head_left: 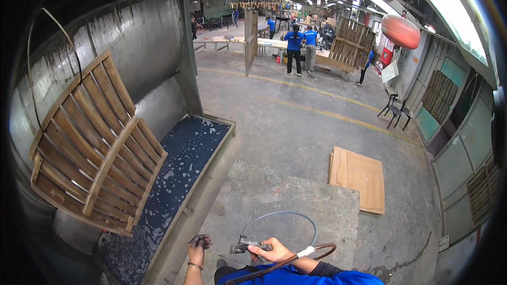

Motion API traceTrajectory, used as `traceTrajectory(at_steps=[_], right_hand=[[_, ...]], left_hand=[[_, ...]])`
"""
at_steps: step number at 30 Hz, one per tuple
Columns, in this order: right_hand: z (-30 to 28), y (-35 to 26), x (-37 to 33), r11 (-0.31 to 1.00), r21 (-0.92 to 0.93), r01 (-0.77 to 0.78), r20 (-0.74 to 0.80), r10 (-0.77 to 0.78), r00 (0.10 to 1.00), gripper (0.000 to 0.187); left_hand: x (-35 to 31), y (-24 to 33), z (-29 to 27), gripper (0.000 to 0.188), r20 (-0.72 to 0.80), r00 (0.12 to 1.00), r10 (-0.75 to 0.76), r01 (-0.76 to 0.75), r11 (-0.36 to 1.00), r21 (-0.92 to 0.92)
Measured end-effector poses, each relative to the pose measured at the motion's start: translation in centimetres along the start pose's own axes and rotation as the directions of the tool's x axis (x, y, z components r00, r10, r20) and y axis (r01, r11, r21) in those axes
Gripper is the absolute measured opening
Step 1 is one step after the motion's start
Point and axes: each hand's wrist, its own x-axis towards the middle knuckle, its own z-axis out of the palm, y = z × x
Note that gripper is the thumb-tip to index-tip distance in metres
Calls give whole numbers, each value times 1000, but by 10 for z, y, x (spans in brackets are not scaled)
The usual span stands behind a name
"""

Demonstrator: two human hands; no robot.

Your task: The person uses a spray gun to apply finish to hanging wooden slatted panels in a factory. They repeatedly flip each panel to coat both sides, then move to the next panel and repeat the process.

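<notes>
Right in front of me a person in blue looks down over both hands. The right hand (275, 252) is closed round a spray gun (243, 247), which sits low in the middle, pointing left. The left hand (198, 243), smudged dark, is just beside it, apart from the gun, fingers loosely bent, with nothing to be seen in it; a bracelet (195, 266) circles that wrist. A thin grey hose (280, 212) loops up beyond the gun, and a brown hose (264, 271) crosses over the right forearm, near a white wrap (306, 252).

To the left, a curved panel of wooden slats (112, 165) hangs tilted from a wire (58, 24), well apart from both hands. Below it a long trough (209, 168) holds dark water (182, 145) patched with pale foam, and a stained metal wall (140, 26) rises behind.

Further out, flat cardboard (360, 177) lies on the concrete floor (274, 153), to the right. Beyond, dark chairs (394, 110) stand near the right wall, and a rounded red thing (400, 31) hangs overhead. Farthest off, people in blue shirts (294, 41) stand at a long worktop (215, 39), a second slatted panel (350, 45) upright beside them.
</notes>
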Motion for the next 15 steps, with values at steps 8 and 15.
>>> traceTrajectory(at_steps=[8,15], right_hand=[[-12,1,7,998,-55,-1,21,3,1000,47],[-19,-8,6,1000,-7,5,19,-5,1000,50]], left_hand=[[7,3,10,24,13,1000,22,-23,1000,19],[13,6,18,23,-10,1000,3,-2,1000,13]])
